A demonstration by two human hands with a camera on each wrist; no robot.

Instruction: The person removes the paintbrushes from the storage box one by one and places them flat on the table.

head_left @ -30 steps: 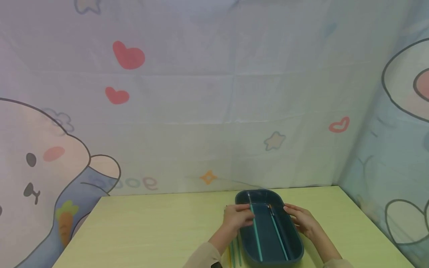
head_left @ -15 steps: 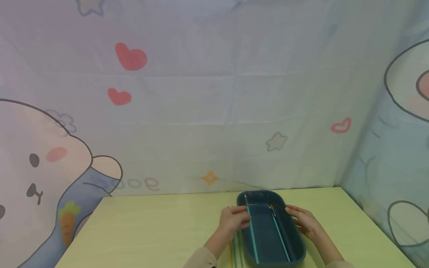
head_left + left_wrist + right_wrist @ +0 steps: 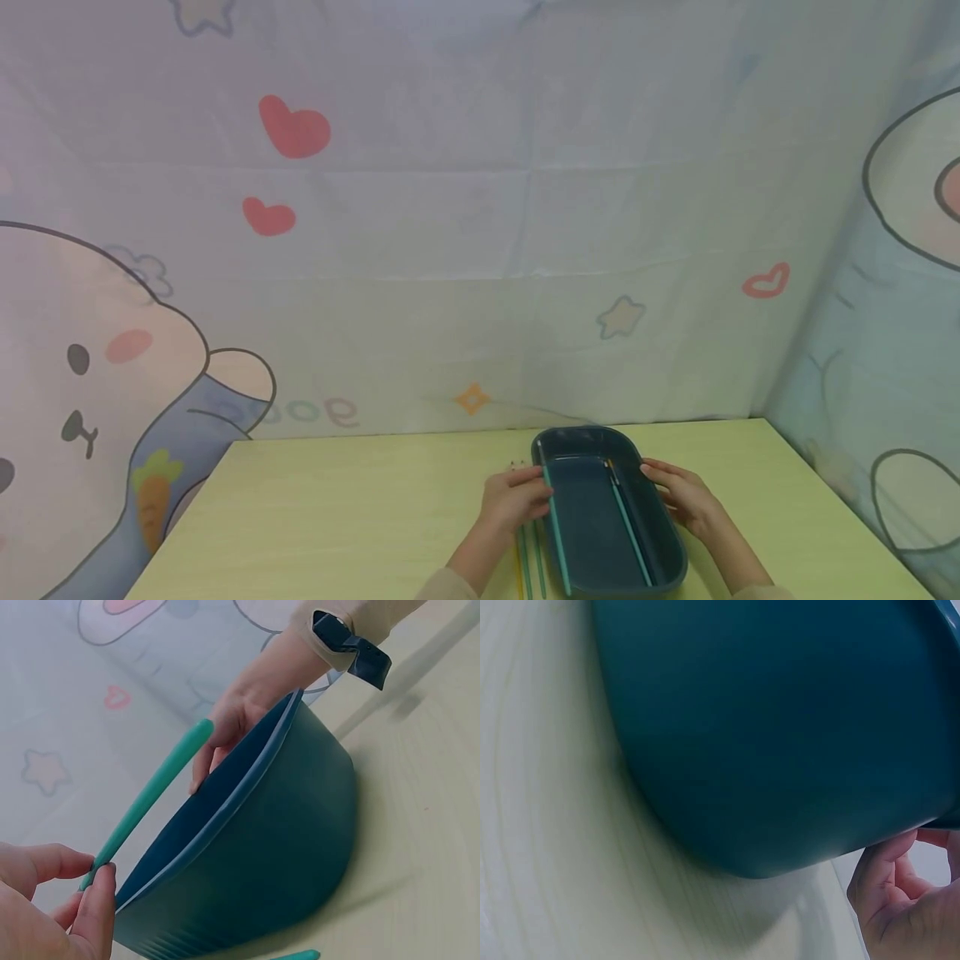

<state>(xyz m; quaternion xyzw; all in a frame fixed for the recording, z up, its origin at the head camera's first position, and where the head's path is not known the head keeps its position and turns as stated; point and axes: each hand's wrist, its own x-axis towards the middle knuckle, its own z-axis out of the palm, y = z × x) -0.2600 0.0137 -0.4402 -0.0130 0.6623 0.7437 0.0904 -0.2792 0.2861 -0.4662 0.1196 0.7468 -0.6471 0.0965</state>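
Observation:
My left hand (image 3: 514,500) pinches a teal-handled paintbrush (image 3: 558,542) between thumb and fingers. In the left wrist view the handle's rounded end points up beside the rim of a dark blue-green plastic bin (image 3: 277,847). From the head view, the brush lies along the bin's left rim. My right hand (image 3: 684,497) holds the bin's right rim, thumb on one side and fingers on the other. Inside the bin leans another paintbrush (image 3: 630,533) with a teal handle and orange-brown tip.
Left of the bin, thin teal sticks (image 3: 527,562) and a yellow one (image 3: 518,571) lie on the pale yellow table (image 3: 337,517). A cartoon-printed cloth (image 3: 420,250) hangs behind the table and along its right side.
My left hand has moved left with the paintbrush, from over the bin's inside to its left rim. My right hand keeps its hold on the bin.

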